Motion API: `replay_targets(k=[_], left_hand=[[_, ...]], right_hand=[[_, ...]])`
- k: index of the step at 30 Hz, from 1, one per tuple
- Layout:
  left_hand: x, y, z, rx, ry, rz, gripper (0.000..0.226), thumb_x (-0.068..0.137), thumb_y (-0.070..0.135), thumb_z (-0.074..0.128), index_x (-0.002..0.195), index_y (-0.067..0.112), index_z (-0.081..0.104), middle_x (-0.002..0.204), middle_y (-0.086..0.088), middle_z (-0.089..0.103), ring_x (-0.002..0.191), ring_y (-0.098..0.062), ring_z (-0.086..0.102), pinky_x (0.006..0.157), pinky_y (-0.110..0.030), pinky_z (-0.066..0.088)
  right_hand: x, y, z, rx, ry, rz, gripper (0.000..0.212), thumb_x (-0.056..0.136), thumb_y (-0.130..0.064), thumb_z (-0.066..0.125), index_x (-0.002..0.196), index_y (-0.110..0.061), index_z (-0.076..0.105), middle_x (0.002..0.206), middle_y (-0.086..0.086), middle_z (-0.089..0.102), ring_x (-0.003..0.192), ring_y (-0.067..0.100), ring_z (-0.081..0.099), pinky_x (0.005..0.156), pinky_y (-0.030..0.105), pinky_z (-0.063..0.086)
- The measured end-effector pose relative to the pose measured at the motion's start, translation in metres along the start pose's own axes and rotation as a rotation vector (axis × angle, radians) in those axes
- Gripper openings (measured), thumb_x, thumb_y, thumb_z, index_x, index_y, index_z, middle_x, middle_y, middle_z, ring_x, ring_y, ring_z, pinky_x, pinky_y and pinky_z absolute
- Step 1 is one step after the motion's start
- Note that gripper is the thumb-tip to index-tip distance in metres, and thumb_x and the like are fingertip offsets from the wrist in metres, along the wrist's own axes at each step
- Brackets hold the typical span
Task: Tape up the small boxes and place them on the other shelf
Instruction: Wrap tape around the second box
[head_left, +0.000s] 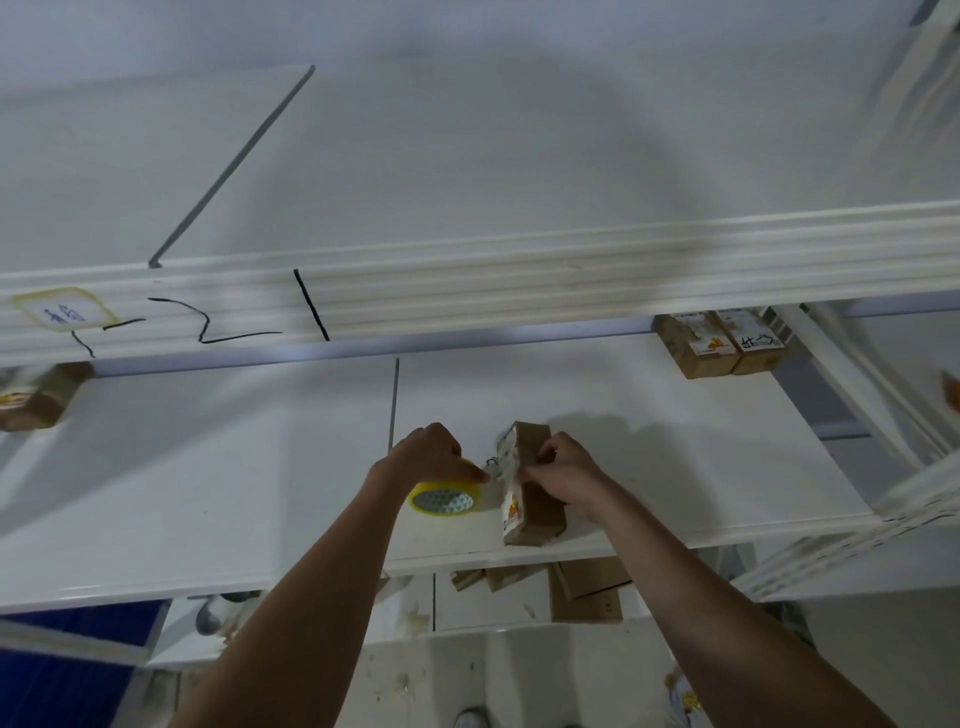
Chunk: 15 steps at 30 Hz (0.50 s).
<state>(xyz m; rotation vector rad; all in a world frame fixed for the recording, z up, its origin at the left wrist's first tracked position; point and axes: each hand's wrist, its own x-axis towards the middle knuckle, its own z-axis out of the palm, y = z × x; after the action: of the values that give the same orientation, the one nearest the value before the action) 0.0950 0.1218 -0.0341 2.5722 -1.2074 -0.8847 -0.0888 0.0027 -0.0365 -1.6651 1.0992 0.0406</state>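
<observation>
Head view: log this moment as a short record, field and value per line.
left hand: left hand grips the yellow tape roll on the white shelf
right hand: right hand holds the small box
box: cardboard, printed label on its left face, lying on the shelf
other boxes: two boxes at the shelf's far right corner
below: loose cardboard on the lower level

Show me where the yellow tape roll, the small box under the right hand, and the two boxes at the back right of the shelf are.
yellow tape roll (444, 501): head view, on its open top face.
small box (540, 512): head view, on its brown top side.
two boxes (719, 345): head view, on the left box's labelled face.
</observation>
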Motion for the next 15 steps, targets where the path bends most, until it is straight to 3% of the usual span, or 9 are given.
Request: replay_targets(k=[7, 11, 15], left_hand=[[-0.003, 0.006, -0.003, -0.035, -0.023, -0.069, 0.055, 0.057, 0.074, 0.077, 0.064, 0.021, 0.067, 0.067, 0.002, 0.066, 0.067, -0.014, 0.065, 0.058, -0.027, 0.05], [-0.003, 0.014, 0.0, 0.021, -0.058, -0.083, 0.066, 0.044, 0.082, 0.073, 0.069, 0.021, 0.068, 0.072, 0.004, 0.069, 0.069, -0.014, 0.069, 0.07, -0.032, 0.059], [-0.002, 0.022, 0.004, 0.092, -0.053, -0.083, 0.065, 0.057, 0.077, 0.074, 0.086, 0.02, 0.067, 0.079, 0.003, 0.069, 0.075, -0.017, 0.07, 0.069, -0.029, 0.057]], right_hand=[[-0.002, 0.016, 0.001, 0.268, -0.097, 0.027, 0.047, 0.083, -0.024, 0.079, 0.12, -0.015, 0.05, 0.116, 0.009, 0.061, 0.104, 0.025, 0.063, 0.076, 0.036, 0.057], [-0.006, 0.025, 0.0, 0.38, -0.154, 0.049, 0.052, 0.086, -0.021, 0.076, 0.128, -0.011, 0.048, 0.119, 0.011, 0.062, 0.104, 0.028, 0.066, 0.075, 0.037, 0.06], [-0.008, 0.03, 0.001, 0.435, -0.157, 0.061, 0.05, 0.088, -0.018, 0.074, 0.129, -0.01, 0.047, 0.12, 0.013, 0.063, 0.103, 0.029, 0.067, 0.079, 0.038, 0.061]])
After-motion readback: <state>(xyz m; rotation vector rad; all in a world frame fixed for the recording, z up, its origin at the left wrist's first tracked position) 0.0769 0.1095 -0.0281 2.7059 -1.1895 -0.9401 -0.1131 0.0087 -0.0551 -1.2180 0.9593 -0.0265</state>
